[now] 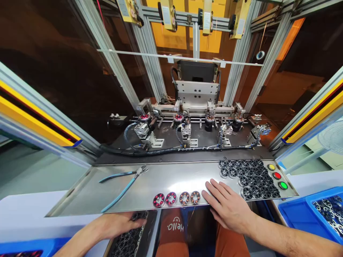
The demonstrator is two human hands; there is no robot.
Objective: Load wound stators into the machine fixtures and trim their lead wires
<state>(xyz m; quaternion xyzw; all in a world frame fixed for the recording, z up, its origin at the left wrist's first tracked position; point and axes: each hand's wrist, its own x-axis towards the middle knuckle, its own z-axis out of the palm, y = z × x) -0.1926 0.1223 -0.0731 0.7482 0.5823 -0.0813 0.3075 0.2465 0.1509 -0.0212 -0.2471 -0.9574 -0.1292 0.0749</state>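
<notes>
My right hand [227, 205] lies flat on the front metal ledge [171, 178], fingers stretched out, holding nothing. Just left of its fingertips is a row of small round motor cores: copper-coloured wound cores [195, 197] on the right and reddish ones [159, 200] on the left. Below the ledge's front edge, my left hand [118, 225] is over a box of black ring-shaped cores [128, 237]. Its thumb is stretched out over them, apart from the rest of the hand. The other fingers are partly hidden at the ledge, and nothing shows in this hand.
Blue-handled pliers [125, 189] lie open on the ledge. Several black cores [253, 178] sit by yellow, red and green buttons [277, 175]. Behind, the machine holds reddish cores on fixtures [178, 117]. Yellow-edged posts [40, 116] flank it. A blue bin [294, 214] stands right.
</notes>
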